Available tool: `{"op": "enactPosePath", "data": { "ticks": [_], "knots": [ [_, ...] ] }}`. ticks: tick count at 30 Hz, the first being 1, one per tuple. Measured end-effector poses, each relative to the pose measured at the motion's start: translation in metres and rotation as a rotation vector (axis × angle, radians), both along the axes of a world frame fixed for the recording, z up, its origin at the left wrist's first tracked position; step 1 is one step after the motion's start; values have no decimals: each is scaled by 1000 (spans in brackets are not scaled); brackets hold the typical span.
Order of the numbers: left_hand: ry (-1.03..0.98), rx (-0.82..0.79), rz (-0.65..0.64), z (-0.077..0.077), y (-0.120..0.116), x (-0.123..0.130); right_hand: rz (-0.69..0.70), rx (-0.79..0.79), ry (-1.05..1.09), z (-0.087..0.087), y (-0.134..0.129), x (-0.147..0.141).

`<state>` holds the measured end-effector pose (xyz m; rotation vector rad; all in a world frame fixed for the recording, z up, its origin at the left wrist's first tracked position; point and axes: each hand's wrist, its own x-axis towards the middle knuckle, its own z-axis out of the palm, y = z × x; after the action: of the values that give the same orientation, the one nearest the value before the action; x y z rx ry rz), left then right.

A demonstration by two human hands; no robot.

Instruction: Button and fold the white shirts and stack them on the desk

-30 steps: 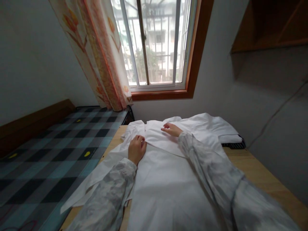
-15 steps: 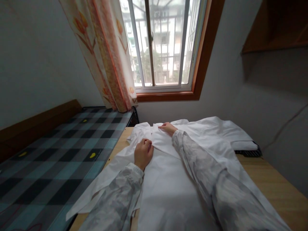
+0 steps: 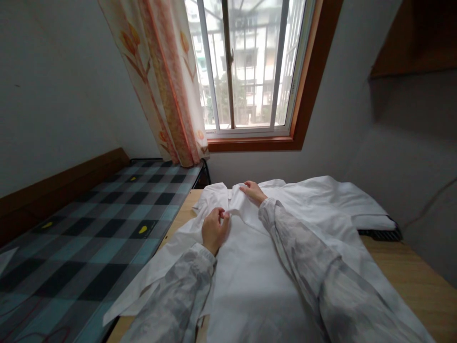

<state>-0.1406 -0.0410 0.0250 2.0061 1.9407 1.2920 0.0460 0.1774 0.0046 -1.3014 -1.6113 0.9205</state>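
Floral curtain [image 3: 167, 85] is hanging at eleven o'clock; wooden shelf [image 3: 421, 47] is projecting at two; mattress [image 3: 93, 233] is lying at eight.

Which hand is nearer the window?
The right hand, with its fingers at the white cloth; the left hand is closer to the camera.

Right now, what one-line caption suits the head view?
Left hand and right hand pinching white cloth on a wooden table, a checkered bed alongside, a window ahead.
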Motion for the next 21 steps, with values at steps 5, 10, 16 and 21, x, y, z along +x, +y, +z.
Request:
{"op": "enactPosePath", "data": {
  "ticks": [5, 10, 16, 21],
  "knots": [
    [-216, -169, 27, -1, 12, 1, 59, -26, 36, -2, -11, -1],
    [-436, -203, -46, -2, 22, -8, 45, -68, -38, 5, -26, 22],
    [-470, -363, -108, 0, 27, -22, 71, -164, -237, 15, -69, 104],
    [-18, -367, -101, 14, 46, -25, 151, -251, -453, 21, -112, 191]
  ]
}}
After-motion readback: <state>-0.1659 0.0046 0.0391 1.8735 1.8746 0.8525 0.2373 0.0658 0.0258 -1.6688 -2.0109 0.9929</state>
